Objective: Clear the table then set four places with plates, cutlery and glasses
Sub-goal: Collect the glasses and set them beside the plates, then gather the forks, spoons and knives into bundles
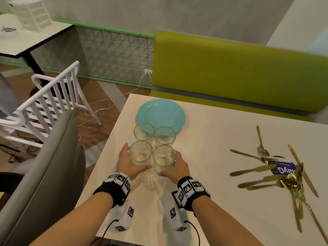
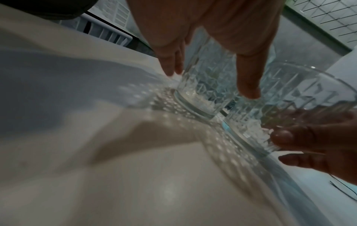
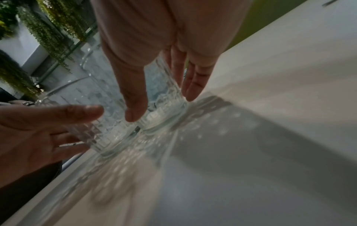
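Several clear cut glasses stand close together on the white table (image 1: 204,183), just in front of a turquoise plate (image 1: 159,110). My left hand (image 1: 137,156) brackets the near-left glass (image 1: 141,150), fingers straight along its left side and thumb across its front. In the left wrist view that hand (image 2: 210,83) shows thumb and fingers straight on either side of the glass (image 2: 201,94). My right hand (image 1: 167,164) cups the near-right glass (image 1: 164,154) the same way. The right wrist view has this hand (image 3: 162,107) either side of the glass (image 3: 164,91). Gold cutlery (image 1: 284,178) lies in a loose pile at the right.
A grey chair back (image 1: 44,174) stands against the table's left edge, with a white slatted chair (image 1: 53,100) behind it. A green bench (image 1: 230,71) runs along the far side. A purple card (image 1: 282,170) lies under the cutlery. A cable trails over the floor.
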